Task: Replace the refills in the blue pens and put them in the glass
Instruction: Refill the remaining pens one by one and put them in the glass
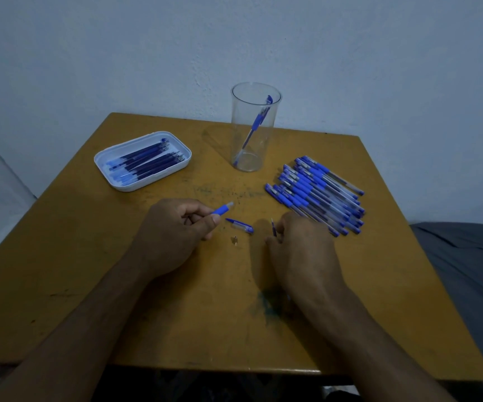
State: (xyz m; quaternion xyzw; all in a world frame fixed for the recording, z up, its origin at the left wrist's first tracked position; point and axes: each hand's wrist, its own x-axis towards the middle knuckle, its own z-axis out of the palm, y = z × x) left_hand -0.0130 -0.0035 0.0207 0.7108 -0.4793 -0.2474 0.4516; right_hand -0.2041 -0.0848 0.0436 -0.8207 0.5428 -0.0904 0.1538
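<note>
Care is needed here: the pen barrel (222, 210), pinched in the left hand (173, 227), should be kept steady while the old refill (273, 227), gripped by the right hand's (298, 245) curled fingers, is laid aside. The cap (241, 225) and metal tip (235, 239) lie between the hands. The glass (253, 126) stands near the tabletop's (89, 271) far edge, against a pale wall (118, 53).

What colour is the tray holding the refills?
White, with a faint bluish cast in this dim light; the tray shows best in the head view, back left on the table.
</note>
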